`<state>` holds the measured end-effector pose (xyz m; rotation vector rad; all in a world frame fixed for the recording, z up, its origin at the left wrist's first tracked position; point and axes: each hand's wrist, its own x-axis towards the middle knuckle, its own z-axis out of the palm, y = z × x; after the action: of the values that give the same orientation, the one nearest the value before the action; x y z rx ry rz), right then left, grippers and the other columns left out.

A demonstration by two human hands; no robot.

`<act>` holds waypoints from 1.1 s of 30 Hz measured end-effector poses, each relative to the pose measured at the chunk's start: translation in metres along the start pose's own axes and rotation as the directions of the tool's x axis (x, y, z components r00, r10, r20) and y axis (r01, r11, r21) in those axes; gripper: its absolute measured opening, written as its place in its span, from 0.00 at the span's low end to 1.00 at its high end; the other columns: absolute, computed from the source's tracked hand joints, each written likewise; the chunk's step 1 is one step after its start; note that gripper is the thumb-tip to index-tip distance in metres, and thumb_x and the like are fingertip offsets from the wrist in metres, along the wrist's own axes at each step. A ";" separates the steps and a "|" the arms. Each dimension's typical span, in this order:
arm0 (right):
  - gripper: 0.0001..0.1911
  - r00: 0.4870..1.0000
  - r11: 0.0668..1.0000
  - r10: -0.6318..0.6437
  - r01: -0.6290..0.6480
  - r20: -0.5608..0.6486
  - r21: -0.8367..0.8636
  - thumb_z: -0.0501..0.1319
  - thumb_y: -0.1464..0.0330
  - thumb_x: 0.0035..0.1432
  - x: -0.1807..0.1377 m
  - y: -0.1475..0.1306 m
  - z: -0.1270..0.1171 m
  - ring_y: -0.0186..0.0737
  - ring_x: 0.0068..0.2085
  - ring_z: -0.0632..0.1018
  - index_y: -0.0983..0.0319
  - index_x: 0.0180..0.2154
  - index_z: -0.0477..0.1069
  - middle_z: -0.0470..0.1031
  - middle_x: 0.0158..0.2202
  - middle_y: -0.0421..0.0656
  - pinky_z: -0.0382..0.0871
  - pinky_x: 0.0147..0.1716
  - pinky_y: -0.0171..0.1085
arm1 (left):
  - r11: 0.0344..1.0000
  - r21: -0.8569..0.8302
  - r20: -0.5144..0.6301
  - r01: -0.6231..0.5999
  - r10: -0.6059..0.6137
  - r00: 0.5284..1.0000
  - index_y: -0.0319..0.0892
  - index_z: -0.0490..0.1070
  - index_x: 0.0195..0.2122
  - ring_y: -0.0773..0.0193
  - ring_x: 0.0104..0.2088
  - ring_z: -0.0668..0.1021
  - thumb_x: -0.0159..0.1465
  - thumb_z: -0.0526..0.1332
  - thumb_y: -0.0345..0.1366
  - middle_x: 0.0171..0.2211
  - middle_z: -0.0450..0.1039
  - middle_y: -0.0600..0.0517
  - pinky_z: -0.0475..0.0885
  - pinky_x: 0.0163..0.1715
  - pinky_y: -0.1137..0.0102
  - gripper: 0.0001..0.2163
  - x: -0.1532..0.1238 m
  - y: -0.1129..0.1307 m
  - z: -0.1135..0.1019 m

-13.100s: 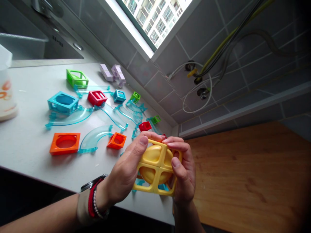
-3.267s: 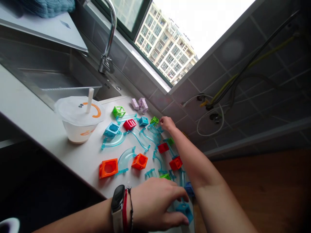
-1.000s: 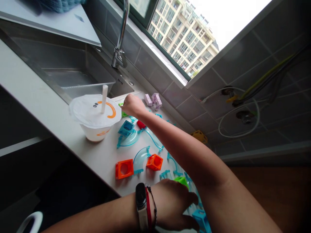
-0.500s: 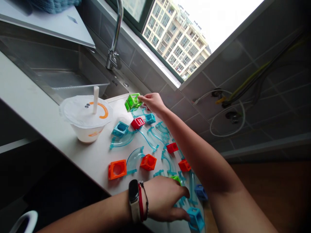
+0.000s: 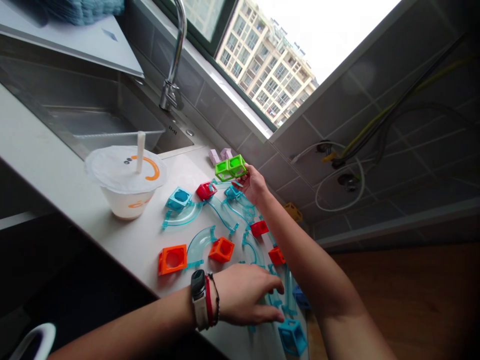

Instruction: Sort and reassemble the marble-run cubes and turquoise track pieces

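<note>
My right hand [image 5: 255, 186] reaches to the far part of the counter, thumb and fingers closed on the end of a pair of joined green cube blocks [image 5: 230, 168], held above the surface. Watch and bracelets on its wrist, my left hand [image 5: 245, 294] hovers over the near end with fingers apart and nothing visible in it. Just beyond its fingertips sits a light blue cube block [image 5: 292, 337]. Between the hands lie orange cubes [image 5: 172, 259] [image 5: 221, 250], a red cube [image 5: 206, 190], a blue cube [image 5: 179, 198] and several clear blue curved track pieces [image 5: 200, 244].
A sealed drink cup [image 5: 125, 185] with a straw stands left of the blocks. Behind it are a steel sink [image 5: 108, 102] and a faucet [image 5: 170, 95]. Pale pink pieces [image 5: 215, 156] lie by the tiled wall. The counter's front edge runs diagonally below.
My right hand has drawn the green blocks back toward the right and turned them, so both cubes show side by side. The view has shifted slightly; my left hand stays open over the near end.
</note>
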<state>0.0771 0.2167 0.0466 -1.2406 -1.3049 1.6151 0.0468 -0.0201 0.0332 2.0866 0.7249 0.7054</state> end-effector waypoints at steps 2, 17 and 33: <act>0.18 1.000 0.998 0.017 -0.018 0.016 0.064 0.59 0.60 0.65 -0.007 -0.004 -0.006 0.31 0.20 0.68 0.57 0.25 0.59 0.61 0.17 0.31 0.78 0.33 0.35 | 0.999 -0.032 -0.012 0.024 -0.025 1.000 0.46 0.78 0.52 0.48 0.46 0.85 0.66 0.65 0.52 0.46 0.84 0.46 0.79 0.43 0.63 0.19 0.001 -0.001 0.001; 0.13 0.967 0.948 -0.187 0.130 0.175 0.291 0.72 0.60 0.55 -0.143 -0.037 -0.046 0.32 0.22 0.73 0.59 0.27 0.73 0.73 0.21 0.33 0.77 0.30 0.33 | 0.999 0.017 -0.873 -0.032 0.030 0.487 0.49 0.60 0.69 0.45 0.69 0.66 0.58 0.76 0.43 0.70 0.63 0.44 0.64 0.68 0.52 0.41 -0.013 -0.007 -0.058; 0.29 0.813 0.732 -0.511 0.582 0.281 -0.353 0.67 0.49 0.63 -0.193 -0.046 -0.076 0.46 0.53 0.78 0.53 0.61 0.73 0.78 0.53 0.45 0.75 0.53 0.42 | 0.878 -0.365 -0.832 -0.311 -0.157 0.533 0.53 0.65 0.63 0.53 0.52 0.82 0.59 0.76 0.31 0.54 0.78 0.49 0.77 0.54 0.62 0.34 -0.023 0.004 -0.059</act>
<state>0.2034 0.0716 0.1360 -0.8251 -1.9891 1.0409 -0.0087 -0.0090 0.0626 1.2104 0.8354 1.8315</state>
